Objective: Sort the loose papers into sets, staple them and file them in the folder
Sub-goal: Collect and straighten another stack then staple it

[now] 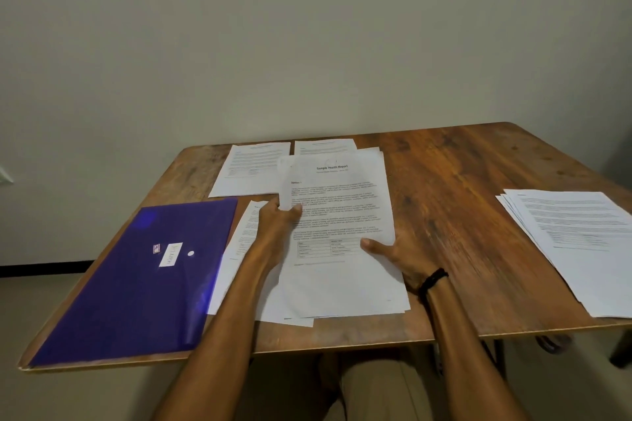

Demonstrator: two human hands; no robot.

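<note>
Purple folder (136,277) flat at front-left corner of worktop (461,181); loose sheet (246,232) just beside its right edge; two sheets (251,167) side by side at far edge; left hand (277,219) pinching left edge of health-report set (342,215), mid-worktop; right hand (400,253) gripping its right edge, thumb on top; fanned stack (581,243) at right edge.

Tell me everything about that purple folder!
The purple folder looks like shiny, slightly see-through plastic. It lies flat and closed, turned at a slant, on the near left corner of the wooden table. On top sit a white label, a tiny sticker and a white round dot. Its right edge meets a printed sheet.
</note>
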